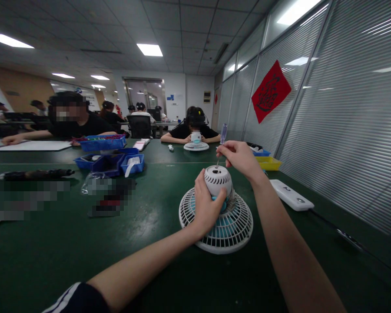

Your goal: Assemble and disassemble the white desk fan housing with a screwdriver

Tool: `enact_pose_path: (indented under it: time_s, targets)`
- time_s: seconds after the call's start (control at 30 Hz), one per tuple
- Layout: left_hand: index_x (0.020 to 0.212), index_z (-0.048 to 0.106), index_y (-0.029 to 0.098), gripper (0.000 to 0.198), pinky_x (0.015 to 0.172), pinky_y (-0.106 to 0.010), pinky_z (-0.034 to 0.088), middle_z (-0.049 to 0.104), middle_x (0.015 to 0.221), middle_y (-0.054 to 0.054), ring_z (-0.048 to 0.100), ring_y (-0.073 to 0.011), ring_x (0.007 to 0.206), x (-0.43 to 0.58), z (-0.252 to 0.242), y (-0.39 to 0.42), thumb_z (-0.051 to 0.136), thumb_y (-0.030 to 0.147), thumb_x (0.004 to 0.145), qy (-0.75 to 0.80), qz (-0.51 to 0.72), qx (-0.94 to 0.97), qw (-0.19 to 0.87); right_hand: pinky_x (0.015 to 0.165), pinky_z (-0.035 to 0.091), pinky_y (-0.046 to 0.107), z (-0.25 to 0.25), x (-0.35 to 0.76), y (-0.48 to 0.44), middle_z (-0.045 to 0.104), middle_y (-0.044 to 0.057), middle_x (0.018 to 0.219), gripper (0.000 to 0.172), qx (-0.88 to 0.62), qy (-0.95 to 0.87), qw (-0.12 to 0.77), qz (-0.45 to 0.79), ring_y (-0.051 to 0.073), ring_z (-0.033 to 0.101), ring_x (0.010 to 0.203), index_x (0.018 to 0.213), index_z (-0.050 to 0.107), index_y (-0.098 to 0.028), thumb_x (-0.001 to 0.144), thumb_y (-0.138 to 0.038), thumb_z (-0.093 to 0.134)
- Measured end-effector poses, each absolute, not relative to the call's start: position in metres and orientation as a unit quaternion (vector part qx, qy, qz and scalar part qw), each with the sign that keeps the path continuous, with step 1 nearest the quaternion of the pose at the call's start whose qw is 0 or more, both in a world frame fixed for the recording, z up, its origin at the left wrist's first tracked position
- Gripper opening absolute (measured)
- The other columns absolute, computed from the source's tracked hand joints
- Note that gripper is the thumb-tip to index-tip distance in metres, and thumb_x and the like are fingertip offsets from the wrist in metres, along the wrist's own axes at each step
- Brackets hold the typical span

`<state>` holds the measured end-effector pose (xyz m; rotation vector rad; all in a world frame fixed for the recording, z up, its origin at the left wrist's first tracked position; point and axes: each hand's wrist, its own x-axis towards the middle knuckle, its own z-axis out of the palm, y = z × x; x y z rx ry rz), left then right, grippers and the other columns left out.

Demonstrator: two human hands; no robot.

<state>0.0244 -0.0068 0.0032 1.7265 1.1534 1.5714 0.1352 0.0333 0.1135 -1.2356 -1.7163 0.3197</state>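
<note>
I have the left hand (206,208) cupped around the white housing (217,180) of the fan (228,230), which sits grille-down on the table (143,256). My right hand (237,157) pinches the screwdriver (223,134), its tip at the housing's top. I judge this screw work, calling for a steady, aligned shaft.

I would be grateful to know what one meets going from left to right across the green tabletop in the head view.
Long black cylindrical tool, crumpled clear plastic bag, blue plastic bin holding something white, white plastic fan with a round grille, oblong white box.
</note>
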Motion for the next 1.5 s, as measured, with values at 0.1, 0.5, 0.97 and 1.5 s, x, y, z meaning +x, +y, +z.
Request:
enact_pose_path:
  time_s: [0.1, 0.5, 0.97, 1.5]
  targets:
    - [0.137, 0.026, 0.015, 0.067, 0.115, -0.046, 0.019, 0.035, 0.141, -0.016, 0.03, -0.0272, 0.136, 0.0244, 0.003, -0.0064, 0.052, 0.031, 0.078, 0.429, 0.581, 0.64, 0.263, 0.044, 0.04, 0.022, 0.1136, 0.1353, 0.0328, 0.068, 0.006, 0.071, 0.018, -0.515, -0.702, 0.479, 0.114, 0.006, 0.047, 0.039, 0.069, 0.058, -0.014, 0.083, -0.025, 0.057]
    - [0.138, 0.025, 0.012, 0.068, 0.115, -0.044, 0.019, 0.035, 0.141, -0.018, 0.031, -0.0268, 0.134, 0.0248, 0.0023, -0.0057, 0.051, 0.032, 0.078, 0.427, 0.584, 0.64, 0.259, 0.043, 0.039, 0.021, 0.1149, 0.1342, 0.0348, 0.071, 0.007, 0.077, 0.016, -0.495, -0.685, 0.5, 0.19, 0.005, 0.045, 0.038, 0.07, 0.061, -0.012, 0.084, -0.015, 0.053]
    - [0.137, 0.027, 0.018, 0.066, 0.114, -0.047, 0.02, 0.036, 0.14, -0.015, 0.032, -0.0279, 0.134, 0.024, 0.0025, -0.0064, 0.053, 0.031, 0.077, 0.425, 0.587, 0.636, 0.266, 0.045, 0.041, 0.024, 0.1147, 0.1343, 0.0305, 0.069, 0.006, 0.07, 0.017, -0.524, -0.677, 0.501, 0.127, 0.007, 0.047, 0.039, 0.073, 0.06, -0.014, 0.08, -0.029, 0.062]
    - [0.137, 0.026, 0.015, 0.067, 0.115, -0.046, 0.02, 0.036, 0.14, -0.016, 0.032, -0.0274, 0.134, 0.0243, 0.0028, -0.0063, 0.053, 0.031, 0.078, 0.428, 0.583, 0.64, 0.258, 0.046, 0.042, 0.024, 0.1148, 0.1338, 0.031, 0.069, 0.007, 0.075, 0.017, -0.519, -0.694, 0.488, 0.102, 0.007, 0.048, 0.04, 0.071, 0.061, -0.013, 0.084, -0.023, 0.055]
